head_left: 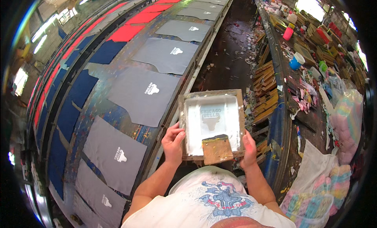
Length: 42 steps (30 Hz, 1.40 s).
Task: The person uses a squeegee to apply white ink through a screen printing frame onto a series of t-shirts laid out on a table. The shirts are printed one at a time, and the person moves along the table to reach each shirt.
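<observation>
Rectangular wood-framed printing screen (211,122) is held before the person's chest, off the paint-stained long tabletop (135,130) and near its right edge. We find the left hand (172,143) curled, pinching the frame's left side. The right hand (248,149) has its thumb along the right side; we cannot tell how its hidden fingers lie. We judge that gripping opposite sides keeps the frame steady and the pale mesh uncovered. Tan wooden squeegee block (217,150), dark along its far edge, lies over the frame's near rim, touched by neither hand; we judge the rim props it. Grey cloth panels (133,96), each bearing a white print, line the tabletop's right edge. We judge them laid flat to keep the prints unrubbed. Navy cloth panels (76,98) and red cloth panels (125,32) lie further left.
</observation>
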### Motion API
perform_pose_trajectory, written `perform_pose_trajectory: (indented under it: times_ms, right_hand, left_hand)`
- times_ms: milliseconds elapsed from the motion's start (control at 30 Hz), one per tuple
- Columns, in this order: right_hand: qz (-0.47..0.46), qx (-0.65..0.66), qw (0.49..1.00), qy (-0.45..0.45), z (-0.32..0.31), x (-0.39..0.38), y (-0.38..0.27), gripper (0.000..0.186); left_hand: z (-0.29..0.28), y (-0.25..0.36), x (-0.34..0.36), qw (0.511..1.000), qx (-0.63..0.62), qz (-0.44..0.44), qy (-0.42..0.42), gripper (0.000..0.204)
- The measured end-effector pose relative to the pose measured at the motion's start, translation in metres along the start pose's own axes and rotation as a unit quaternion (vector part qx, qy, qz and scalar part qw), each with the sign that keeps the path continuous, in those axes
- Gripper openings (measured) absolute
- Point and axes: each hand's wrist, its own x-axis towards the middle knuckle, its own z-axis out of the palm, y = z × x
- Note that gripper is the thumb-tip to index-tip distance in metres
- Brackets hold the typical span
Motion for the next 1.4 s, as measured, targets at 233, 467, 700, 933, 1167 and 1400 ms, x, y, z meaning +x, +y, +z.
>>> perform_pose_trajectory:
  times_ms: [233,467,700,933,1167,1400]
  right_hand:
    - [-0.025,0.008,1.0,0.018,-0.045,0.125,-0.066,0.061]
    - [-0.002,-0.002,0.999,-0.034,-0.085,0.306,-0.129,0.061]
    - [0.01,0.009,0.992,-0.128,-0.089,0.445,-0.19,0.058]
    - [0.048,-0.005,0.993,-0.112,-0.106,0.563,-0.187,0.059]
    - [0.046,-0.002,0.997,-0.056,-0.149,0.722,-0.216,0.061]
    - [-0.008,0.045,0.999,0.028,-0.212,0.837,-0.281,0.064]
  left_hand:
    - [0.114,-0.037,0.103,0.999,-0.042,0.0,-0.027,0.011]
    - [0.211,-0.061,0.215,0.999,0.027,0.044,-0.005,0.021]
    - [0.286,-0.058,0.295,0.993,0.038,0.096,0.065,0.02]
    - [0.324,-0.089,0.398,0.992,0.033,0.073,0.095,0.022]
    - [0.41,-0.153,0.561,0.997,0.0,0.044,0.067,0.022]
    - [0.545,-0.189,0.708,0.995,0.039,0.08,-0.053,0.002]
